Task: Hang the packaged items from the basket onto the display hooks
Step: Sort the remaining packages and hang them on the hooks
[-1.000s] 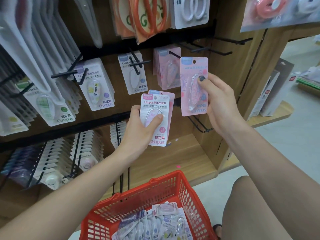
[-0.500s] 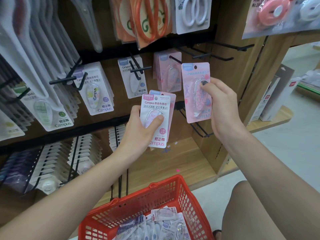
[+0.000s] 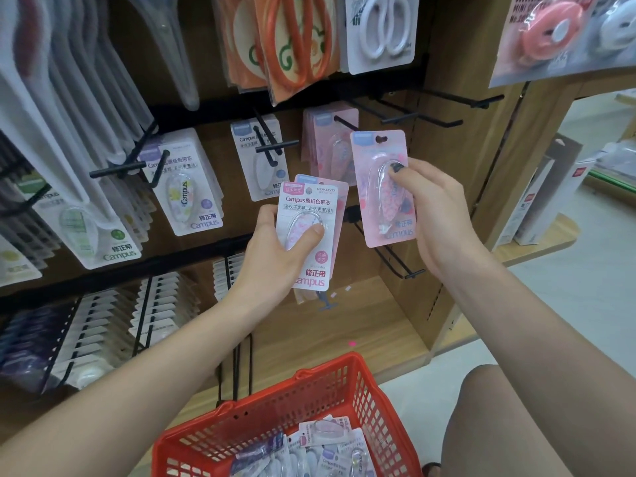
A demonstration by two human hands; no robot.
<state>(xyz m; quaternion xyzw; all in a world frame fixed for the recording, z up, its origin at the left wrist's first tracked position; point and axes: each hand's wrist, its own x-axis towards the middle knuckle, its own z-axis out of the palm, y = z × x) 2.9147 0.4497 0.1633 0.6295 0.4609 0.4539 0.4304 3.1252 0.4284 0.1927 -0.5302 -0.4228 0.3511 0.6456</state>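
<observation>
A person stands at a wooden store display of stationery, seen from above their outstretched arms. The left hand (image 3: 278,249) grips a small stack of packaged correction tapes (image 3: 308,232), thumb pressed over the clear blister on the front white-and-pink card, which reads "Campus"; at least one pink card shows behind it. The right hand (image 3: 437,215) holds up a single pink packaged correction tape (image 3: 380,187), its fingers curled round the card's right edge and a dark-nailed fingertip on the blister. This pink card is upright and tilted slightly, just below and in front of a black display hook (image 3: 346,123) that already carries matching pink packs (image 3: 327,139). To the right of that hook, several bare black hooks (image 3: 423,117) stick out from the wooden back panel. More correction tapes hang to the left, and packaged scissors (image 3: 382,29) hang above. Near the bottom edge, a red plastic basket (image 3: 309,401) sits below the hands, with more packaged tapes (image 3: 327,445) lying loose inside it.
</observation>
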